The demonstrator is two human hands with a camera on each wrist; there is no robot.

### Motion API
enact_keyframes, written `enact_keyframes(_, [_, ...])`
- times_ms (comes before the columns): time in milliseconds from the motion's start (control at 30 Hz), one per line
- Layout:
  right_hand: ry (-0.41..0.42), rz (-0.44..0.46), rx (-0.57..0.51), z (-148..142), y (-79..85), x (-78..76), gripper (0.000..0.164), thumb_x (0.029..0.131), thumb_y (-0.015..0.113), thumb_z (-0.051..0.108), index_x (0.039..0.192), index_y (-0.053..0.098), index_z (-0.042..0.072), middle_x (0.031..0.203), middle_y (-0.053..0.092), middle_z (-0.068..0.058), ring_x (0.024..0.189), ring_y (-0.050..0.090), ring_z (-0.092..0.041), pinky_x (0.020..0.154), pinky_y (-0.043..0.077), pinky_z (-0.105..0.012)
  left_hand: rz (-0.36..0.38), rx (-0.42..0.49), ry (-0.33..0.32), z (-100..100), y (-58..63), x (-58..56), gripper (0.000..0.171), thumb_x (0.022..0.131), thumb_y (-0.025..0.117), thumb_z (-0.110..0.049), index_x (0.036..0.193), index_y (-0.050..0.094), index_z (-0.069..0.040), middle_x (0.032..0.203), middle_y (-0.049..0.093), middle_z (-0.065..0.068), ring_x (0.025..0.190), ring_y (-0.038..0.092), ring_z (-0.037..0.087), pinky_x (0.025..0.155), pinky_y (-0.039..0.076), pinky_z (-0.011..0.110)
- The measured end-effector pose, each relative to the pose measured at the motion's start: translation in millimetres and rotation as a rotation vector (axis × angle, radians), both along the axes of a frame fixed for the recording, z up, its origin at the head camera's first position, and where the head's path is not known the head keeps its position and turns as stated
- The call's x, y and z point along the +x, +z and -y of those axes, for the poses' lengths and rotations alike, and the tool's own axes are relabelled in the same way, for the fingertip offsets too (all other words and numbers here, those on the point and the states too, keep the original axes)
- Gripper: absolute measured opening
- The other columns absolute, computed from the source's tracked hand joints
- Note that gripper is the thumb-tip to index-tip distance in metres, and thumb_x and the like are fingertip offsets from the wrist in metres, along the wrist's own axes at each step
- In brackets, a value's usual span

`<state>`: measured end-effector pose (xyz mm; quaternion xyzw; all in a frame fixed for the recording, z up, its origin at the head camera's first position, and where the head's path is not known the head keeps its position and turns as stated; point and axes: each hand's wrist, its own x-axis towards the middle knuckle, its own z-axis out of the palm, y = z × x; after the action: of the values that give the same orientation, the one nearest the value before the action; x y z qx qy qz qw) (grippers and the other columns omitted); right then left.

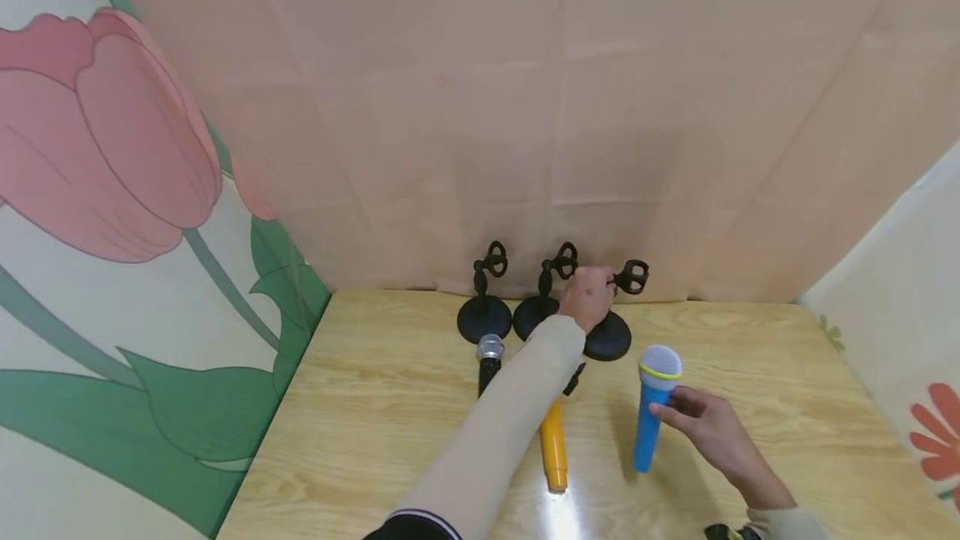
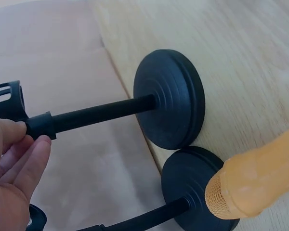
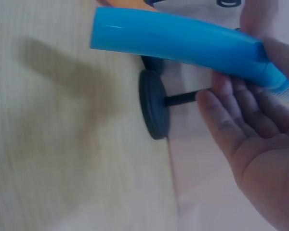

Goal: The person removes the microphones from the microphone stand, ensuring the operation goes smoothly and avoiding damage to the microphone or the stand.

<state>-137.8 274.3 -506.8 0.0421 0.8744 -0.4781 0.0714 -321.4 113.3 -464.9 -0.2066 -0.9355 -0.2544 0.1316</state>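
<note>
My left hand (image 1: 588,297) pinches the neck of the right-hand black microphone stand (image 1: 607,338), just below its clip; in the left wrist view the fingers and thumb close around the collar atop its pole (image 2: 103,114). My right hand (image 1: 708,430) holds a blue microphone (image 1: 648,432) above the table, its white mesh head with a yellow ring pointing up and away. In the right wrist view, thumb and fingertips grip the blue handle (image 3: 178,38) near the head. An orange microphone (image 1: 553,448) lies partly under my left forearm, which hides its head in the head view.
Two more black stands, a left one (image 1: 484,319) and a middle one (image 1: 531,312), line the table's back edge beside the pink cloth backdrop (image 1: 420,148). A black microphone with a silver head (image 1: 491,348) lies in front, partly behind my left sleeve. A small black piece (image 1: 573,379) shows beside the forearm.
</note>
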Motion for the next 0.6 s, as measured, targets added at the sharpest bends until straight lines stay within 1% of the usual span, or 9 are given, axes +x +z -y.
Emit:
enact_keyframes(133, [0.012, 0.082, -0.049, 4, -11.2, -2.8, 0.068, 0.097, 0.066, 0.036, 0.135, 0.048, -0.018, 0.121, 0.066, -0.024, 0.112, 0.064, -0.037, 0.093, 0.051, -0.053, 0.035, 0.056, 0.002, -1, 0.8, -2.5, 0.007, 0.094, 0.072, -0.017, 0.096, 0.078, -0.019, 0.091, 0.074, -0.008, 0.081, 0.066, 0.002, 0.067, 0.049, 0.014])
enact_keyframes(267, [0.006, 0.134, -0.096, 8, -22.3, -5.6, 0.067, 0.097, 0.067, 0.036, 0.134, 0.05, -0.017, 0.121, 0.066, -0.023, 0.108, 0.066, -0.034, 0.093, 0.051, -0.053, 0.04, 0.067, 0.002, 1, 0.7, -4.8, 0.007, 0.095, 0.071, -0.017, 0.092, 0.078, -0.018, 0.089, 0.074, -0.008, 0.08, 0.066, 0.001, 0.066, 0.048, 0.012])
enact_keyframes(333, [0.001, 0.149, -0.109, 9, -26.5, -6.4, 0.066, 0.097, 0.067, 0.036, 0.133, 0.051, -0.017, 0.121, 0.066, -0.024, 0.107, 0.067, -0.034, 0.092, 0.052, -0.052, 0.043, 0.068, -0.004, 2, 0.2, -5.3, 0.008, 0.095, 0.07, -0.017, 0.092, 0.078, -0.017, 0.09, 0.074, -0.007, 0.079, 0.067, 0.002, 0.065, 0.048, 0.012])
enact_keyframes(433, [-0.004, 0.155, -0.126, 11, -31.0, -6.0, 0.065, 0.097, 0.067, 0.035, 0.132, 0.051, -0.018, 0.12, 0.066, -0.024, 0.106, 0.067, -0.034, 0.092, 0.053, -0.051, 0.051, 0.08, 0.006, 2, -0.2, -5.2, 0.008, 0.095, 0.07, -0.018, 0.094, 0.078, -0.017, 0.093, 0.075, -0.007, 0.082, 0.068, 0.002, 0.067, 0.049, 0.011])
enact_keyframes(600, [-0.023, 0.155, -0.131, 14, -37.4, -6.3, 0.066, 0.095, 0.069, 0.033, 0.13, 0.052, -0.019, 0.117, 0.067, -0.025, 0.104, 0.068, -0.033, 0.092, 0.053, -0.049, 0.108, 0.142, 0.038, 1, -1.3, -5.6, 0.009, 0.095, 0.071, -0.018, 0.098, 0.08, -0.018, 0.097, 0.075, -0.007, 0.086, 0.068, 0.003, 0.069, 0.049, 0.012])
